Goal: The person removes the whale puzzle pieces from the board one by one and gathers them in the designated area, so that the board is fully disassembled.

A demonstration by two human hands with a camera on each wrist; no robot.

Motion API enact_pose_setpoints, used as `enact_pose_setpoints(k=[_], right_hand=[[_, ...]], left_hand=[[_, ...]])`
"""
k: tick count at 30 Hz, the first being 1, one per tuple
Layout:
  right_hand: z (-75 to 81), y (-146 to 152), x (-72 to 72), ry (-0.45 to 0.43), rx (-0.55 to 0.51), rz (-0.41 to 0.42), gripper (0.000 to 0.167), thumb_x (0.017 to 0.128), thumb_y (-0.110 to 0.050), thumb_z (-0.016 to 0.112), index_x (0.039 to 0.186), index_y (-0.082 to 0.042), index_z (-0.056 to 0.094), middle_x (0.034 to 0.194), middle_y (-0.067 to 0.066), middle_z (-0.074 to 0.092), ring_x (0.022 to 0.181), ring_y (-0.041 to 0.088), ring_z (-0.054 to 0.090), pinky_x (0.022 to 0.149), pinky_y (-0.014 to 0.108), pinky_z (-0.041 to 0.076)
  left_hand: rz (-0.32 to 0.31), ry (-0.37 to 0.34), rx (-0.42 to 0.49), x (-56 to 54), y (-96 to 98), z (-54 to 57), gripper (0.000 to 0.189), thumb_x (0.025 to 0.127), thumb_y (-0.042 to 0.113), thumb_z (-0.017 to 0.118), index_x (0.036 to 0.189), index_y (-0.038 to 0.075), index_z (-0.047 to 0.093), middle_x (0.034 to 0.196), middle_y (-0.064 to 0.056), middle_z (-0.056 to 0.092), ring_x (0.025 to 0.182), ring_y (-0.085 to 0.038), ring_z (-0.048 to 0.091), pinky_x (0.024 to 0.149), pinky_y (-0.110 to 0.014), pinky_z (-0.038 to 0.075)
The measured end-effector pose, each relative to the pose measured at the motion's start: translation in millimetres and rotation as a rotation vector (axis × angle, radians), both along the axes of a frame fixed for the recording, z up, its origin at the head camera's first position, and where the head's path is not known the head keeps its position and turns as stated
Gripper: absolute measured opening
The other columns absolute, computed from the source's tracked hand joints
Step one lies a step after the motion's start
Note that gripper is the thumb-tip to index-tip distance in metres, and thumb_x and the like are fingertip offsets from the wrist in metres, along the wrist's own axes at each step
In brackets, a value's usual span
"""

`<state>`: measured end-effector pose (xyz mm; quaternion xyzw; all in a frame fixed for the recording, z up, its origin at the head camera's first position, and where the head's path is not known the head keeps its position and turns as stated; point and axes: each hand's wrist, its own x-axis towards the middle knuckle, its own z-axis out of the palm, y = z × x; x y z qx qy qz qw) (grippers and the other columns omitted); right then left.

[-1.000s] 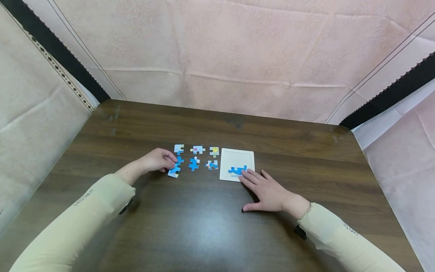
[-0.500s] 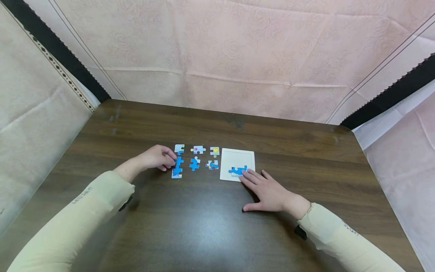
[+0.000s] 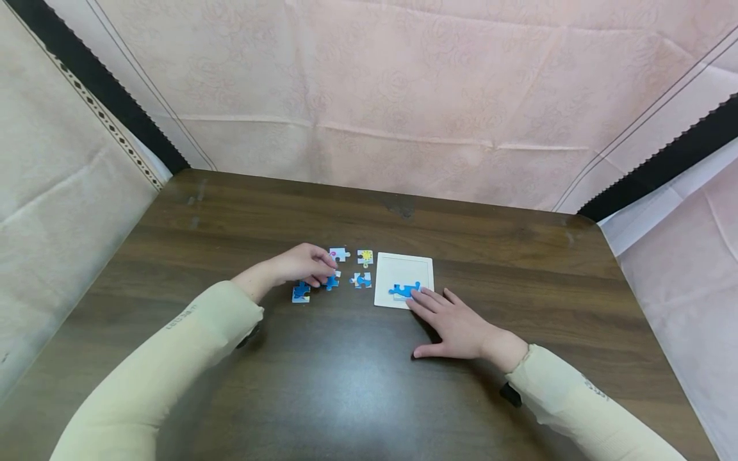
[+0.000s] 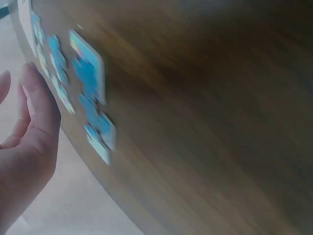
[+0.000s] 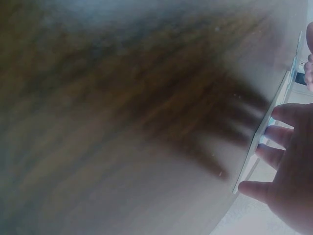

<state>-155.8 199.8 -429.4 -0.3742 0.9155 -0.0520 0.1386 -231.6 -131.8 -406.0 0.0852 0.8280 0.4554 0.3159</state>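
My left hand is over the left part of a group of jigsaw pieces, its fingers loosely bent with nothing visible between them. In the left wrist view, a joined column of blue-and-white jigsaw pieces lies on the table beside the hand. A blue piece and a pale piece show at its fingertips. My right hand is spread, its fingertips resting on the lower right corner of the white puzzle tray. Inside the tray, a blue jigsaw section touches these fingertips and is partly covered by them.
A yellow-patterned jigsaw piece and a blue-and-white piece lie just left of the tray. All rest on a dark wooden table. Pale cloth hangs behind the table's far edge.
My left hand first straightened the bottom left piece into line with the column, then let go and moved right over the pieces. The right hand and the tray have stayed put.
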Motion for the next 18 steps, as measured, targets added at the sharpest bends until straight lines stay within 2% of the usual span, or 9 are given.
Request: enact_pose_setpoints(k=[10,18], right_hand=[[-5.0,6,1.2,0.032,-0.040,-0.005,0.088,0.082,-0.065,0.054,0.147,-0.011,0.030,0.154,0.011,0.025,0.143,0.029,0.022,0.113,0.058,0.019],[-6.3,11,1.0,0.049,-0.009,-0.036,0.090,0.081,-0.068,0.051,0.147,-0.010,0.029,0.156,0.010,0.021,0.144,0.028,0.020,0.113,0.060,0.017]], left_hand=[[-0.052,-0.016,0.049,-0.3,58.0,0.0,0.029,0.094,0.016,0.054,0.115,-0.003,0.059,0.102,-0.015,0.064,0.077,-0.014,0.060,0.070,-0.025,0.056],[-0.074,-0.042,0.032,1.7,86.8,0.2,0.031,0.095,0.017,0.053,0.119,-0.002,0.056,0.104,-0.015,0.062,0.083,-0.015,0.063,0.073,-0.024,0.056]])
